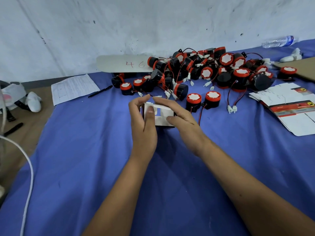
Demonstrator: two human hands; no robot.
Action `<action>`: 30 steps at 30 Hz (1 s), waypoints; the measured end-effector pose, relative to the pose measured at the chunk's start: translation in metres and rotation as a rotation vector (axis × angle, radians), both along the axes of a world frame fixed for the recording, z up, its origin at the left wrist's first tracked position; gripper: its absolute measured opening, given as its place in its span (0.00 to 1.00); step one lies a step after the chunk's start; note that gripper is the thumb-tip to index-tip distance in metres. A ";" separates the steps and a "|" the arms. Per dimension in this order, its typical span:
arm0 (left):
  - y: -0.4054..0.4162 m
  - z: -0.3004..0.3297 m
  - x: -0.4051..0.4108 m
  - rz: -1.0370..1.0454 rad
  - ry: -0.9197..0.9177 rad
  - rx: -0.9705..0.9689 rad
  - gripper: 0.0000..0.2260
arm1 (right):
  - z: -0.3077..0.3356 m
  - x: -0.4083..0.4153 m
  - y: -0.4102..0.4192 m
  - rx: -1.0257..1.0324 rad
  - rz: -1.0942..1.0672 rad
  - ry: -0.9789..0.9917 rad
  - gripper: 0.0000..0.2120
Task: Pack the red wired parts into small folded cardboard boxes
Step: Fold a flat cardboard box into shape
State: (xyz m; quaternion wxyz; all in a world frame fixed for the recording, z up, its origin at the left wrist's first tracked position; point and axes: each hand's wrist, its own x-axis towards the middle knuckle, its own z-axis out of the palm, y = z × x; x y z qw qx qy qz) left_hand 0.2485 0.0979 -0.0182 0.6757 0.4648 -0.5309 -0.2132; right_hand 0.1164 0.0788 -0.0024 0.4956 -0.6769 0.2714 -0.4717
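A grey board (124, 63) leaning flat against the foot of the white wall (153, 23) carries the handwritten red number "46", the only writing that reads clearly. The printed sheet (73, 88) with a ruled table beside a black pen (100, 91) is too blurred to read, and so is the red, grey and yellow print on the stack of flat unfolded cartons (288, 106) at the right.

Near the middle of the blue cloth (85, 167), the small cardboard box (161, 115) sits between both hands, its open white flaps facing up toward the camera and its longer side running left to right. The left hand (144, 123) curls round the box's left end, thumb laid over the top flap and fingers hooked behind. The right hand (180, 116) grips the right end, fingers arched over the far edge and thumb pressing the near flap. (What is inside the box cannot be made out.)

Behind the hands lies a heap of red wired parts (204, 70), black drums with red caps and white faces, pointing every way, their red and black leads ending in white plugs. Two more (202, 101) stand upright just beyond the right hand, faces up.

The cloth covers a brown surface (20, 133). A clear water bottle (279, 41) lies on its side at the far right, and a white cable (29, 167) curves along the left edge.
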 end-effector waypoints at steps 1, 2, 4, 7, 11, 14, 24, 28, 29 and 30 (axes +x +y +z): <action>0.000 -0.001 0.002 -0.005 0.007 0.015 0.10 | 0.000 0.001 0.001 -0.008 0.003 0.017 0.23; 0.000 -0.001 0.003 -0.003 0.014 0.031 0.10 | 0.000 0.001 0.002 -0.011 0.010 0.021 0.21; -0.001 0.000 0.003 0.006 0.040 0.060 0.08 | -0.001 0.001 0.003 -0.020 -0.028 0.016 0.17; -0.001 0.001 -0.001 0.013 0.100 0.111 0.05 | -0.004 0.000 0.001 -0.011 -0.124 -0.052 0.13; 0.002 0.004 -0.004 0.028 0.098 0.075 0.12 | -0.010 0.000 -0.003 -0.019 -0.225 -0.072 0.23; 0.001 0.003 -0.011 -0.094 0.229 0.168 0.22 | -0.011 0.001 -0.006 -0.002 -0.289 -0.095 0.28; 0.001 0.008 -0.016 -0.281 0.332 0.219 0.23 | -0.008 0.000 -0.008 -0.112 -0.361 0.185 0.15; 0.000 0.008 -0.019 -0.295 0.307 0.247 0.26 | -0.012 0.003 -0.006 -0.152 -0.492 0.216 0.16; 0.000 0.007 -0.020 -0.299 0.300 0.244 0.26 | -0.012 0.003 -0.005 -0.150 -0.527 0.215 0.17; 0.000 0.007 -0.020 -0.308 0.291 0.242 0.26 | -0.012 0.002 -0.005 -0.143 -0.557 0.216 0.19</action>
